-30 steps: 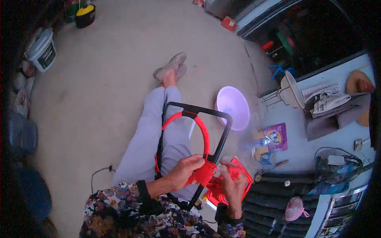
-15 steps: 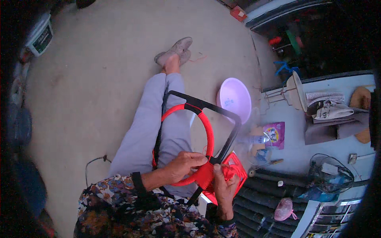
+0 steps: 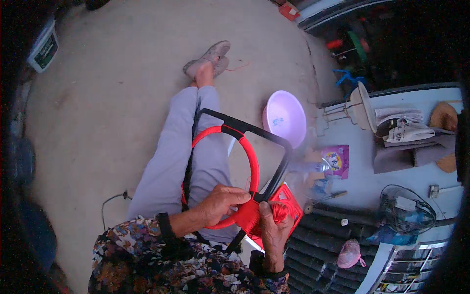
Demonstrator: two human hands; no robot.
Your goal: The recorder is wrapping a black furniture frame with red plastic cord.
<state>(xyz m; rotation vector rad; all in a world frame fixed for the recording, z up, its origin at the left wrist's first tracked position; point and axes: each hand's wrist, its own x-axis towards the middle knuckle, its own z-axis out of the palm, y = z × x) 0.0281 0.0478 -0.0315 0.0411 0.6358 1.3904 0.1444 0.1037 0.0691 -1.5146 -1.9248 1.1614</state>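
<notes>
A black squared frame with a round ring set inside it rests over my legs. Red cord or yarn covers most of the ring, and dark bare patches show at its top and right joints. My left hand pinches the ring's right side beside the lower joint, thumb and forefinger together. Close by, my right hand is closed round a bundle of red cord, its thumb against the frame's edge. Dense red wrapping lies between the hands. The fingers under the ring are partly hidden.
A red plastic basket stands just beyond my right hand. Farther right are a lilac basin, a purple packet, a coil of dark cable and black ridged rolls. My outstretched legs lie on the concrete floor.
The view has shifted a little, so the scene sits slightly farther left. Both hands keep their places on the ring; the red bundle in my right hand looks slightly turned.
</notes>
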